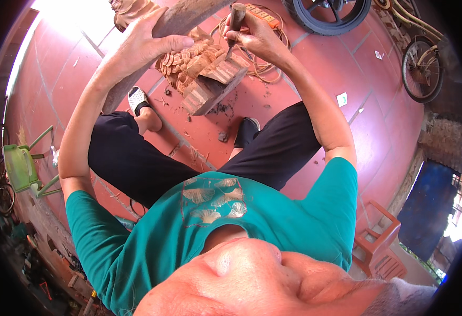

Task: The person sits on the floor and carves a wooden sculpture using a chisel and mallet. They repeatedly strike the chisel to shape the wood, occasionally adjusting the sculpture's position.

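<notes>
My left hand [139, 46] grips a long, rough wooden beam [181, 20] that slants across the upper left, its thumb stretched along the near side. A chisel [237, 19] with a dark wooden handle is in my right hand [260, 39], fingers closed round it. The chisel blade points down at a wood carving [181, 66] and appears to meet its right part. Rounded, scale-like shapes cover the carving's upper side, while its base [212, 92] is a squared block. Between my feet and the carving lie dark chips [223, 136].
An orange power strip [262, 16] with a coiled cord [265, 68] lies beyond the carving. Another brown wooden piece [131, 11] stands at the far left. Wheels [326, 18] are at the far right. A green chair [21, 166] is left, a red-brown plastic chair [378, 234] right.
</notes>
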The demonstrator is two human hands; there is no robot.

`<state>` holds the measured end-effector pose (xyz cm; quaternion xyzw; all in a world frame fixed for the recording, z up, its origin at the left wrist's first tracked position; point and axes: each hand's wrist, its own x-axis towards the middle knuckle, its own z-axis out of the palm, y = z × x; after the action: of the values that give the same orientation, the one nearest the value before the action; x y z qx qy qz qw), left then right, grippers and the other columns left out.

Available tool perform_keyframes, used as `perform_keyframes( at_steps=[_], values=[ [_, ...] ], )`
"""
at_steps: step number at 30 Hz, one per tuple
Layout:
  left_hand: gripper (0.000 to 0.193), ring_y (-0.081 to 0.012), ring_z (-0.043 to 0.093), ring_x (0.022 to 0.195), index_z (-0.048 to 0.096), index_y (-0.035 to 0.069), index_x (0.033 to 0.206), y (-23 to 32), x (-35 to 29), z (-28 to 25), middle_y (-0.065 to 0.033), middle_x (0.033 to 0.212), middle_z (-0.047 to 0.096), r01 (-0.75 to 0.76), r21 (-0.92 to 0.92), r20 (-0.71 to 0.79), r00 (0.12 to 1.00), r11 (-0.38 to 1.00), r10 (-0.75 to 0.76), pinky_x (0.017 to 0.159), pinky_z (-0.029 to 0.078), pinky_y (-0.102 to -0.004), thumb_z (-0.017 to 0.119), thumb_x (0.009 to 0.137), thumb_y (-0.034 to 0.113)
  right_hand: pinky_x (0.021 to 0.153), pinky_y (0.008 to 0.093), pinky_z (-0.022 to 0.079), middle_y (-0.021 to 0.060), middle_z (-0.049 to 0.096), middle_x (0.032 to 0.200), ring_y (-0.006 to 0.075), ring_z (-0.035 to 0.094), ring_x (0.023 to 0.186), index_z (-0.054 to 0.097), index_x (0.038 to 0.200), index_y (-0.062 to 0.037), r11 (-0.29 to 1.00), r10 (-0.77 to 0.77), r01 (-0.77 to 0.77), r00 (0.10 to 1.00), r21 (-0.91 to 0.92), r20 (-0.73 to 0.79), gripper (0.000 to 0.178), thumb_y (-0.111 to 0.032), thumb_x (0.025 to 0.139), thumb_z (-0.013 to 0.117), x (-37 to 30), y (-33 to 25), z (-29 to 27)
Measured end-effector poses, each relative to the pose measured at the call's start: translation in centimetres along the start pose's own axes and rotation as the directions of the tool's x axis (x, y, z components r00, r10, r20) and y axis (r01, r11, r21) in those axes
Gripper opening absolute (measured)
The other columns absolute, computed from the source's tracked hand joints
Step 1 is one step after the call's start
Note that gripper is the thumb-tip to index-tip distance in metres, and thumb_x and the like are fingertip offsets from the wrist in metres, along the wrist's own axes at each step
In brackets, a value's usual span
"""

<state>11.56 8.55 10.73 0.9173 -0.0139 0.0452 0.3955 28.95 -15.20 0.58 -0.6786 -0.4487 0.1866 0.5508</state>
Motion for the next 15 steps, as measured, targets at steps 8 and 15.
perform_keyframes(
  at_steps=[8,15],
  values=[
    [0.089,-0.0152,0.064,0.086,0.051,-0.005,0.139,2.5,-0.2,0.0,-0.012,0.101,0.067,0.104,0.04,-0.059,0.993,0.994,-0.102,0.073,0.053,-0.0294,0.08,0.081,0.056,0.09,0.0342,0.056,0.006,0.07,0.101,0.0184,0.07,0.096,0.062,0.111,-0.0043,0.999,-0.007,0.007,1.0,-0.034,0.012,0.023,-0.012,0.092,0.072,-0.1,-0.8,0.3],
    [0.081,-0.0183,0.065,0.092,0.057,-0.004,0.133,2.3,0.4,0.3,-0.0137,0.104,0.068,-0.032,0.074,0.027,0.999,0.997,0.03,0.081,0.05,-0.0319,0.079,0.083,0.056,0.087,0.0331,0.056,0.0057,0.07,0.099,0.0162,0.07,0.094,0.062,0.109,-0.0036,0.994,-0.066,0.066,0.998,-0.086,0.001,0.02,-0.009,0.092,0.071,-0.6,-1.0,0.3]
  ],
)
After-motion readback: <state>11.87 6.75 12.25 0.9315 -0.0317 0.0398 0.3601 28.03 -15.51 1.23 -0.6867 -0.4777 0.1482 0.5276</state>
